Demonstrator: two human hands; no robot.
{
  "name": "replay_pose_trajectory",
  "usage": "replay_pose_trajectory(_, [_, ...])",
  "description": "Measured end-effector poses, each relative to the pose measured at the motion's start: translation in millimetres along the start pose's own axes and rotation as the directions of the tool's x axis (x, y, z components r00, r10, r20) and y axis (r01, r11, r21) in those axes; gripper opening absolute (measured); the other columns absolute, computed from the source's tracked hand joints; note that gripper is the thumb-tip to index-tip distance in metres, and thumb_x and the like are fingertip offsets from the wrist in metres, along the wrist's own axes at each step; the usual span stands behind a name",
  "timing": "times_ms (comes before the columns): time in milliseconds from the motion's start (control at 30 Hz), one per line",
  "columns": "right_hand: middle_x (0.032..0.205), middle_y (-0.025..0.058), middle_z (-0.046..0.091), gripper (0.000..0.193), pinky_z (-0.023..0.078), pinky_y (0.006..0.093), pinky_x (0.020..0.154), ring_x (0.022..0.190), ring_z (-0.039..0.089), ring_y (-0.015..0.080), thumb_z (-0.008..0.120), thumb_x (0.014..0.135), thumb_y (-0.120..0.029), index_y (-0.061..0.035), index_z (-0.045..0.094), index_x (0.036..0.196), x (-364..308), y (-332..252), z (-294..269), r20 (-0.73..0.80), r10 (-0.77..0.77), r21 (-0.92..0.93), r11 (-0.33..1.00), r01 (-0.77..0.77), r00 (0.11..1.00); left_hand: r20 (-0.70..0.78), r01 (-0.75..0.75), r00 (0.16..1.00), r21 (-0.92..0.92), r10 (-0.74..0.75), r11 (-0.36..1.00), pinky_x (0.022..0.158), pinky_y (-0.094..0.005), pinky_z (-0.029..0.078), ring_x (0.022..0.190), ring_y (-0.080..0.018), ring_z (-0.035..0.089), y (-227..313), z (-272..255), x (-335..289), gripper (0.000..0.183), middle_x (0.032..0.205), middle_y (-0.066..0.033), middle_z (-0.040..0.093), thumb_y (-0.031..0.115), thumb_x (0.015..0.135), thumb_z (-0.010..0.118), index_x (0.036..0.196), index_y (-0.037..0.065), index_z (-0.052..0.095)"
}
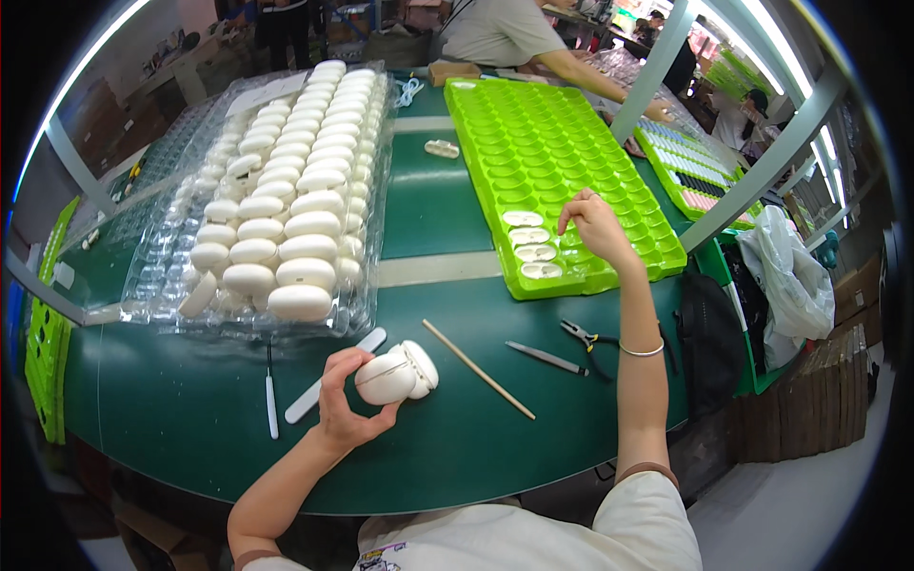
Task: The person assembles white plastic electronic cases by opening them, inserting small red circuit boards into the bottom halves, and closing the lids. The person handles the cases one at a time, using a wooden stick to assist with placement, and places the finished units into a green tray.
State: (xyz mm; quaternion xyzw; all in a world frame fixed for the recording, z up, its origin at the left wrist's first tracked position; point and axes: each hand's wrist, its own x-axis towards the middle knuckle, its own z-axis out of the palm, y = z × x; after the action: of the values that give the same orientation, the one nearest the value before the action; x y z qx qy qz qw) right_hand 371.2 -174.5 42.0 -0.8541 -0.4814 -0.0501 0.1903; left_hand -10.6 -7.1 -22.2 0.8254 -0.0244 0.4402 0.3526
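Note:
My left hand [347, 404] is closed around white rounded oval cases [388, 375], held a little above the green table. One case shows a dark seam, and another is pressed against its right side. My right hand [596, 226] is over the near part of a bright green tray [614, 278] with many oval hollows. Its fingers bend downward as in a pinch; what they hold, if anything, is too small to make out. Beside those fingers, several white oval pieces [535, 253] lie in a column of hollows at the tray's near left corner.
Stacked clear plastic trays [367, 309] hold rows of white oval cases [309, 224] at left. Nearer me lie a white flat stick [335, 376], a thin white-handled tool [272, 404], a wooden stick [478, 368], tweezers [547, 358] and pliers [592, 347]. Another person [505, 33] works across the table.

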Motion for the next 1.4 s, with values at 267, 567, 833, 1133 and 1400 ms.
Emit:
replay_pose_trajectory(267, [0.086,0.0069,0.053,0.032,0.044,0.0274,0.071,0.08,0.054,0.0162,0.049,0.084,-0.006,-0.0068,0.05,0.115,-37,-54,8,-0.286,0.266,0.454,0.884,-0.114,0.921,0.124,0.127,0.985,-0.054,-0.119,0.99,0.082,-0.0367,0.043,0.09,-0.0239,0.052,13,7,10,0.075,0.1,-0.0142,0.049,0.002,0.059,0.074,0.12,0.005,0.03])
replay_pose_trajectory(567, [0.107,0.0131,0.057,0.058,0.046,0.0297,0.082,0.096,0.057,0.0191,0.065,0.078,-0.009,-0.0039,0.032,0.125,-113,-204,42,0.365,-0.091,0.931,0.043,-0.362,0.927,0.087,-0.017,0.996,0.075,0.011,0.997,0.077,-0.0369,0.045,0.091,-0.0297,0.053,24,12,27,0.072,0.101,-0.0154,0.052,0.009,0.06,0.077,0.119,0.005,0.035])
replay_pose_trajectory(833, [0.093,0.0166,0.064,0.05,0.05,0.0284,0.076,0.089,0.063,0.0206,0.076,0.068,-0.011,0.0,0.043,0.104,-138,-198,64,0.205,0.0,0.927,0.322,-0.194,0.979,0.3,0.409,0.889,-0.176,-0.347,0.896,0.071,-0.0289,0.046,0.081,-0.0201,0.058,28,3,23,0.039,0.091,-0.0081,0.062,0.015,0.068,0.074,0.104,0.006,0.061])
replay_pose_trajectory(1133, [0.089,0.0179,0.065,0.052,0.052,0.0301,0.071,0.084,0.065,0.0246,0.076,0.069,-0.016,-0.0016,0.04,0.103,-139,-200,63,0.249,-0.03,0.881,0.423,-0.213,0.968,0.359,0.553,0.801,-0.134,-0.48,0.823,0.07,-0.027,0.046,0.078,-0.0155,0.058,33,-4,22,0.034,0.089,-0.0079,0.062,0.011,0.07,0.072,0.103,0.006,0.063])
replay_pose_trajectory(1400, [0.092,0.016,0.065,0.051,0.051,0.0309,0.075,0.088,0.064,0.0228,0.075,0.069,-0.011,-0.0023,0.039,0.105,-138,-200,60,0.304,-0.06,0.915,0.297,-0.274,0.951,0.474,0.822,0.546,-0.461,-0.69,0.334,0.081,-0.0254,0.047,0.089,-0.0133,0.059,31,-6,22,0.033,0.097,-0.0091,0.062,0.006,0.076,0.066,0.107,-0.003,0.059])
